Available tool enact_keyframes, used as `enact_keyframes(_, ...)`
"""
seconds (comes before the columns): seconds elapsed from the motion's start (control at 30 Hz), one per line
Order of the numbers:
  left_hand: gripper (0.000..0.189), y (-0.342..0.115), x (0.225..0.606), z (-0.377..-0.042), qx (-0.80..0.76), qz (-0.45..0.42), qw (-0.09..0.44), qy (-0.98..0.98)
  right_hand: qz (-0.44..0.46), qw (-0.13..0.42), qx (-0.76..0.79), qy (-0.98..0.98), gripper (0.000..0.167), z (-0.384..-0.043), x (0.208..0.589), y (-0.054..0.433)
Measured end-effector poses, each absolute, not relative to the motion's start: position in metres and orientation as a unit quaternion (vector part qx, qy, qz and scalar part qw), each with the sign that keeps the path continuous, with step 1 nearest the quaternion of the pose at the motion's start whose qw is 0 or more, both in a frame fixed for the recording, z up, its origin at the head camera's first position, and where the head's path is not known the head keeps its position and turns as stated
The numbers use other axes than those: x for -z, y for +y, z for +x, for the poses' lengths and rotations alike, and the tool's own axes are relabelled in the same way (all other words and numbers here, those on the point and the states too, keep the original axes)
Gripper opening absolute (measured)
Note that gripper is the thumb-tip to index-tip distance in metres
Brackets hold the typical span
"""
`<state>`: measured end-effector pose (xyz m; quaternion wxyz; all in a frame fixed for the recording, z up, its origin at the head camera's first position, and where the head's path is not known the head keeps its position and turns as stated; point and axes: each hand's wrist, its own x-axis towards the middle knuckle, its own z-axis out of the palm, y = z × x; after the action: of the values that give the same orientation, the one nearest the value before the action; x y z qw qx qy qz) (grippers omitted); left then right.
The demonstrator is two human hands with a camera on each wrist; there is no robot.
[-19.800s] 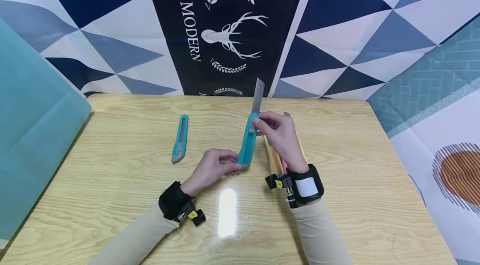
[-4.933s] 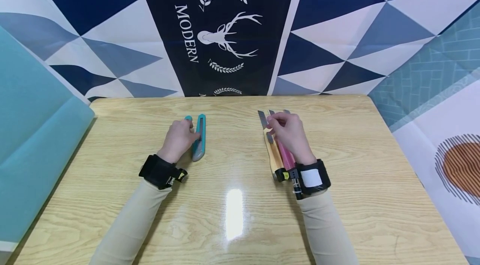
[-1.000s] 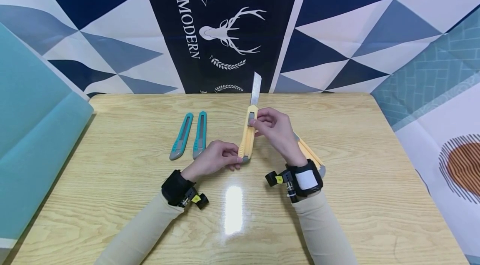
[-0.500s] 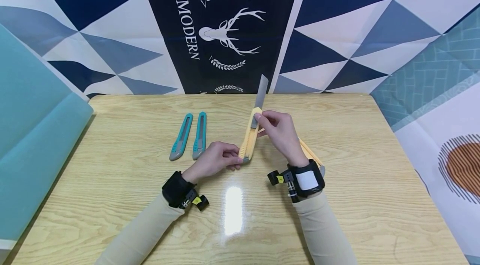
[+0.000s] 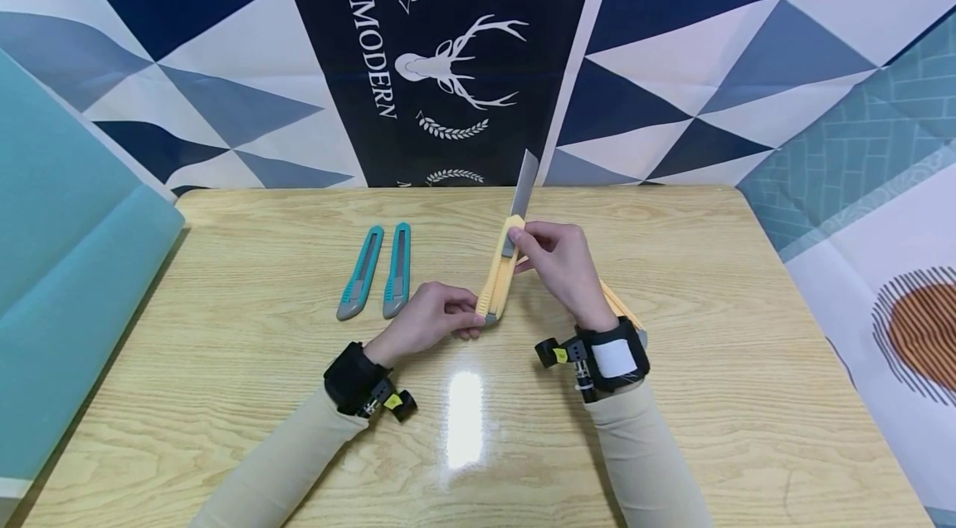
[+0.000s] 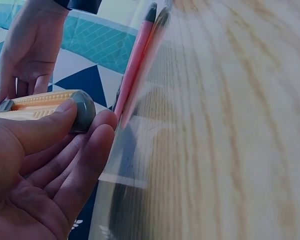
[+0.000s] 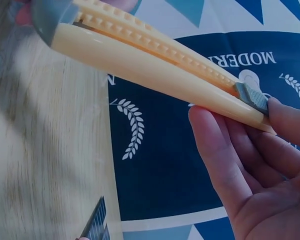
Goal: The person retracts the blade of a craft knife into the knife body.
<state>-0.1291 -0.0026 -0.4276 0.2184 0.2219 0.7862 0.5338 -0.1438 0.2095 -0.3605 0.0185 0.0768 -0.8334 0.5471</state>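
Both hands hold a yellow box cutter point(image 5: 496, 279), raised above the table with its blade point(image 5: 525, 183) extended. My left hand point(image 5: 433, 319) pinches its grey end cap point(image 6: 83, 111) between thumb and fingers. My right hand point(image 5: 556, 266) grips the blade end, thumb against the grey slider point(image 7: 251, 98), fingers underneath. Two teal box cutters point(image 5: 361, 272) point(image 5: 398, 271) lie side by side to the left, their blades within the handles. Behind my right wrist a second yellow cutter point(image 5: 621, 305) is mostly hidden. A pink cutter point(image 6: 134, 65) with a dark end shows in the left wrist view.
The wooden table point(image 5: 299, 420) stretches below, with a bright light reflection in front of the hands. A patterned cloth backdrop point(image 5: 463, 63) rises at its far edge. A blade tip point(image 7: 96, 220) shows low in the right wrist view.
Earlier both hands held a teal cutter with its blade out; it now lies left, blade in. Since one second ago, the yellow cutter has tilted right and the right thumb sits higher over its slider.
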Motion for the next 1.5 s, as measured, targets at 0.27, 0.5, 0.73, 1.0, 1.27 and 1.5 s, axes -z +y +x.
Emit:
enact_keyframes(0.27, 0.016, -0.0026, 0.427, -0.1274, -0.562, 0.197, 0.226, 0.771, 0.077, 0.031, -0.538, -0.839, 0.027, -0.1437, 0.3612, 0.2105)
enact_keyframes(0.5, 0.018, -0.0021, 0.4263, -0.1274, -0.572, 0.189, 0.228, 0.765, 0.067, 0.036, -0.531, -0.844, 0.026, -0.1437, 0.361, 0.2106)
enact_keyframes(0.73, 0.019, -0.0016, 0.4269, -0.1276, -0.573, 0.187, 0.233, 0.763, 0.061, 0.035, -0.527, -0.847, 0.025, -0.1429, 0.3587, 0.21)
enact_keyframes(1.0, 0.019, -0.0016, 0.427, -0.1273, -0.577, 0.186, 0.241, 0.758, 0.056, 0.031, -0.528, -0.847, 0.025, -0.1432, 0.3582, 0.2095)
enact_keyframes(1.27, 0.018, -0.0019, 0.4261, -0.1271, -0.578, 0.183, 0.249, 0.755, 0.06, 0.029, -0.524, -0.849, 0.023, -0.1428, 0.3579, 0.2092)
enact_keyframes(1.5, 0.018, -0.0027, 0.4265, -0.1282, -0.578, 0.174, 0.248, 0.758, 0.063, 0.037, -0.517, -0.853, 0.02, -0.143, 0.3588, 0.2086)
